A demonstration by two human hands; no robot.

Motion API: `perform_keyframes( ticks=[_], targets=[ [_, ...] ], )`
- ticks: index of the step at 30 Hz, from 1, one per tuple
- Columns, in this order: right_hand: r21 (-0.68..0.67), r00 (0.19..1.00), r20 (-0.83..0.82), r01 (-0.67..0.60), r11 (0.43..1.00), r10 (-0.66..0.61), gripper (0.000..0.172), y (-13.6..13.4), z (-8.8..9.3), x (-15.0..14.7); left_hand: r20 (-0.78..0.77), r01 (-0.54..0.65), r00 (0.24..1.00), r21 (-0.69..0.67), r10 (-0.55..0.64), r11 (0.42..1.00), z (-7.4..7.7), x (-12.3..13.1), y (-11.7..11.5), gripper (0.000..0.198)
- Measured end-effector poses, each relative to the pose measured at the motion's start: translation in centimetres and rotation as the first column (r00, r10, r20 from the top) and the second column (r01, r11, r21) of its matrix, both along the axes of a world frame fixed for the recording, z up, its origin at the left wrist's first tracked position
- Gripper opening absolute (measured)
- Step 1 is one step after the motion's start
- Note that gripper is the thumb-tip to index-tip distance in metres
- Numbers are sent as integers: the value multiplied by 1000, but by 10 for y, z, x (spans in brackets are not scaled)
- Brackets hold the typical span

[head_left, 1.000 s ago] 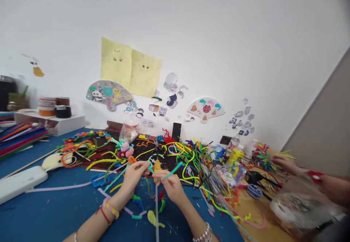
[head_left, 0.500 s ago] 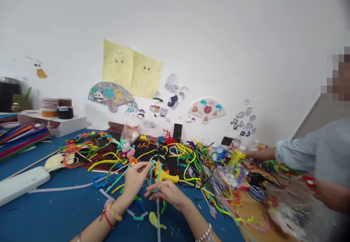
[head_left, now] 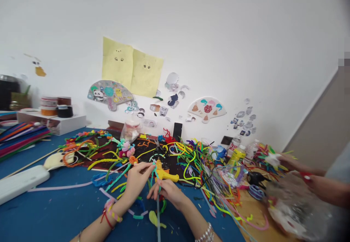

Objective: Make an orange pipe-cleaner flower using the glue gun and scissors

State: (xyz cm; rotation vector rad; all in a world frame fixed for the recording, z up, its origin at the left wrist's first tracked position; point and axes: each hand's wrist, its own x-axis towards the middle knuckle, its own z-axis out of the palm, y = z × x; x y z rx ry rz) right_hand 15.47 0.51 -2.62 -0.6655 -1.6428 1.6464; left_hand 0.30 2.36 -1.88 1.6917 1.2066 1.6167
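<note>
My left hand [head_left: 138, 180] pinches a thin teal pipe cleaner [head_left: 154, 166] between thumb and fingertips, above the blue table. Close beside it on the right, my right hand [head_left: 167, 192] has thumb and index finger together on the lower part of the teal piece, its other fingers loosely spread. A yellow hot glue gun [head_left: 166, 175] lies just beyond my right hand, and a pale translucent stick [head_left: 158, 220] runs from under that hand toward the near edge. Between the hands, the exact shape of the teal piece is too small to tell.
Tangled colourful pipe cleaners [head_left: 191, 158] spread across the back and right. A white device [head_left: 24, 184] lies at left, a phone [head_left: 177, 131] leans on the wall. At right, another person's hands [head_left: 319, 185] are near a clear plastic bag [head_left: 298, 205] and hold something red.
My hands have come slightly closer together around the teal piece. At right, the other person has drawn back, and one hand now shows beside a whitish object.
</note>
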Motion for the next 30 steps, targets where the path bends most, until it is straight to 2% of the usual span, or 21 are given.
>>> perform_keyframes(
  ticks=[4, 6, 9, 11, 13, 17, 20, 23, 27, 30],
  targets=[
    [-21, 986, -50, 160, 987, -161, 56, 7, -8, -2, -128, 41, 991, 94, -29, 995, -3, 2, -3, 20],
    [-27, 971, -61, 230, 973, -231, 52, 11, -13, -2, -144, 80, 987, 96, -66, 992, -4, 3, -3, 19],
    [-28, 943, -106, 313, 949, -315, 47, 15, -15, -1, 42, 176, 984, -85, -173, 981, -4, 4, 1, 19],
    [-30, 918, -149, 367, 930, -367, 43, 15, -13, 0, 185, 275, 953, -206, -239, 939, -3, 4, 5, 25],
    [-31, 903, -173, 395, 918, -394, 38, 14, -9, 2, 240, 349, 926, -258, -290, 901, -3, 4, 7, 30],
    [98, 919, -105, 391, 915, -381, 45, 13, -6, 3, 309, 468, 872, -292, -381, 834, -4, 6, 5, 32],
    [196, 913, -57, 408, 892, -405, 34, 14, -6, 4, 350, 532, 832, -283, -431, 798, -4, 8, 1, 28],
    [228, 916, -43, 397, 889, -398, 26, 12, -4, 6, 355, 540, 825, -265, -440, 799, -3, 7, 0, 27],
    [254, 941, 1, 328, 910, -339, 27, 5, -1, 5, 336, 527, 836, -266, -435, 807, -1, 5, 0, 29],
    [365, 948, 47, 277, 889, -315, 20, -1, 2, 4, 329, 539, 831, -279, -448, 795, -1, 4, -1, 32]
  ],
)
